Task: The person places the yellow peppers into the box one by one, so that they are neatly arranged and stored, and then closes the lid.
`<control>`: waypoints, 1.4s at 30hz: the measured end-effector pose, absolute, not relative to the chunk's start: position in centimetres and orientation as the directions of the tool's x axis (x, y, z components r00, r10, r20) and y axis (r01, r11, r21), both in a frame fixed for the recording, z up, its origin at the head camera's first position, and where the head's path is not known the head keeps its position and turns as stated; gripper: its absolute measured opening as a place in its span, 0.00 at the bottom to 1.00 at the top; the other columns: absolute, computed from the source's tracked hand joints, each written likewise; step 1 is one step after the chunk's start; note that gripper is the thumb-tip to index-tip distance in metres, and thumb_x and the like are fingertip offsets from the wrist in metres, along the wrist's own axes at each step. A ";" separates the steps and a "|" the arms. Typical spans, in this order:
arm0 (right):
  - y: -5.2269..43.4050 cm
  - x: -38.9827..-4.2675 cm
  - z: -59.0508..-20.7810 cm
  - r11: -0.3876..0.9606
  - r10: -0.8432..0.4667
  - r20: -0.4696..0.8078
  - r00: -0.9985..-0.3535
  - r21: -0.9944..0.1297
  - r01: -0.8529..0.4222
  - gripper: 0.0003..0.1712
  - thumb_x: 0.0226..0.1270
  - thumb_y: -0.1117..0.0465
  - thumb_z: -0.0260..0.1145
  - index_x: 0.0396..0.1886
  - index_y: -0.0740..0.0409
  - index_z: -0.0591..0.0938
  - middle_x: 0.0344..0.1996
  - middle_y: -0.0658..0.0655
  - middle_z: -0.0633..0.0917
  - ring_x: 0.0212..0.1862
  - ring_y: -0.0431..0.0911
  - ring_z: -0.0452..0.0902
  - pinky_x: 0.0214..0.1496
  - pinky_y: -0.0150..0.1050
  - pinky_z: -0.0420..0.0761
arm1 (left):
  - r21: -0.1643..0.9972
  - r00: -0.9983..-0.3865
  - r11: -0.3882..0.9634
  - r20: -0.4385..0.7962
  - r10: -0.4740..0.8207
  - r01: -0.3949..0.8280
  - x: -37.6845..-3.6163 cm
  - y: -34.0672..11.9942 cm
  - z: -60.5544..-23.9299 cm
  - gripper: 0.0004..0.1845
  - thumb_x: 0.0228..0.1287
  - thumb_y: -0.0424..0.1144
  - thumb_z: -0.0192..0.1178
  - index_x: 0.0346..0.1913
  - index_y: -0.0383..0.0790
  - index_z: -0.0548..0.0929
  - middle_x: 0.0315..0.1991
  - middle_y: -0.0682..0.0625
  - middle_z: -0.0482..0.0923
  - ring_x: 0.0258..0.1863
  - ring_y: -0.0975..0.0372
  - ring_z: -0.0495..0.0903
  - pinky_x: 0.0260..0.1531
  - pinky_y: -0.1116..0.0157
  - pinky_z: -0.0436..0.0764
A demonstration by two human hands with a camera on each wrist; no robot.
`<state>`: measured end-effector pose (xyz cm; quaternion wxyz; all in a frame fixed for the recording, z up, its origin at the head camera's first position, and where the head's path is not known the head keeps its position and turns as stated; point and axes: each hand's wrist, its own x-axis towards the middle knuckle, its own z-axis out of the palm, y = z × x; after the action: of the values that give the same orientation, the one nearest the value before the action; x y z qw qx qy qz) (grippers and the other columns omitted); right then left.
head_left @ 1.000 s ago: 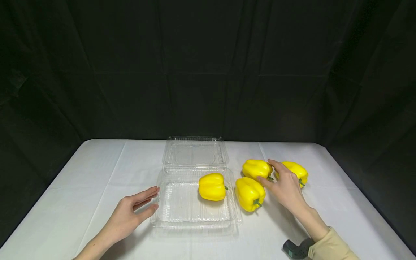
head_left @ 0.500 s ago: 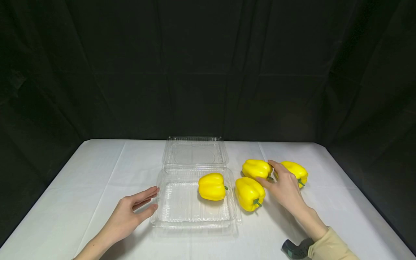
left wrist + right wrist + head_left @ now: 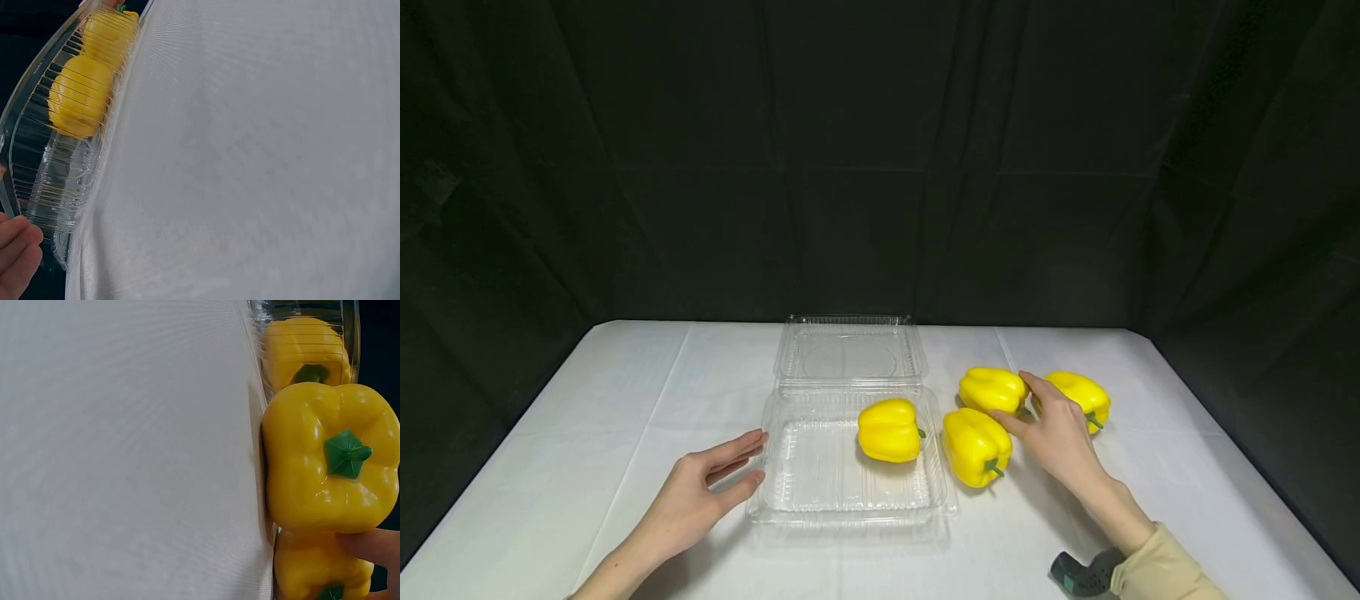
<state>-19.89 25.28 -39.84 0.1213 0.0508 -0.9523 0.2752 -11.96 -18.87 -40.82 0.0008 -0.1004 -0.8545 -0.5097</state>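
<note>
A yellow bell pepper (image 3: 889, 431) lies in the right half of the clear plastic clamshell container (image 3: 827, 517), whose lid (image 3: 850, 350) is folded back. My left hand (image 3: 700, 492) rests at the container's left side, fingers fairly straight, thumb apart below them. To the right of the container, my right hand (image 3: 1060, 429) pinches the stem end of the back bell pepper (image 3: 991, 388), thumb on the near side, a finger on the far side. In front of it lies another bell pepper (image 3: 976, 448), large in the right wrist view. A further bell pepper (image 3: 1081, 398) sits partly behind the right hand.
A dark curved object (image 3: 1081, 575) lies beside the right sleeve (image 3: 1161, 567) at the front edge of view. The white cloth-covered table (image 3: 587, 417) extends left of the container. A black curtain (image 3: 880, 167) hangs behind the table.
The right hand's fingertips have shifted very slightly onto the back bell pepper. The left hand, the container and the bell peppers stay where they were.
</note>
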 end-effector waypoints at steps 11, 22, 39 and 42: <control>25.5 -19.9 -40.0 0.827 -0.018 0.273 -0.962 -0.537 -0.168 0.42 0.59 0.56 0.76 0.67 0.73 0.70 0.61 0.75 0.77 0.61 0.68 0.75 0.61 0.62 0.78 | 0.869 -0.978 0.461 0.110 0.176 0.181 -12.0 -18.9 -40.8 0.27 0.66 0.41 0.67 0.67 0.40 0.76 0.62 0.50 0.80 0.61 0.54 0.80 0.57 0.63 0.82; 25.3 -19.7 -40.0 0.808 -0.005 0.256 -0.967 -0.569 -0.155 0.42 0.59 0.58 0.76 0.68 0.73 0.70 0.64 0.74 0.75 0.64 0.68 0.73 0.64 0.62 0.76 | 0.868 -0.978 0.461 0.113 0.175 0.183 -11.9 -18.8 -40.8 0.27 0.66 0.40 0.67 0.67 0.41 0.77 0.62 0.50 0.80 0.61 0.53 0.80 0.57 0.61 0.82; 25.3 -19.7 -39.9 0.790 0.027 0.281 -0.959 -0.594 -0.152 0.42 0.59 0.56 0.77 0.69 0.68 0.70 0.65 0.71 0.76 0.67 0.66 0.70 0.66 0.65 0.72 | 0.865 -0.978 0.467 0.109 0.176 0.181 -11.9 -18.8 -40.8 0.27 0.67 0.41 0.66 0.68 0.40 0.76 0.62 0.50 0.80 0.61 0.55 0.80 0.58 0.60 0.81; 25.3 -19.7 -39.9 0.787 0.025 0.282 -0.959 -0.597 -0.155 0.42 0.59 0.56 0.77 0.69 0.67 0.70 0.65 0.71 0.75 0.67 0.66 0.70 0.66 0.65 0.72 | 0.867 -0.978 0.465 0.109 0.178 0.181 -11.9 -18.8 -40.8 0.28 0.67 0.41 0.66 0.68 0.40 0.76 0.63 0.50 0.80 0.61 0.55 0.80 0.58 0.59 0.81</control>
<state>-19.70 25.32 -39.87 0.1388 0.0349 -0.9350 0.3246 -11.92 -18.81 -40.76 0.0018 -0.1048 -0.8559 -0.5064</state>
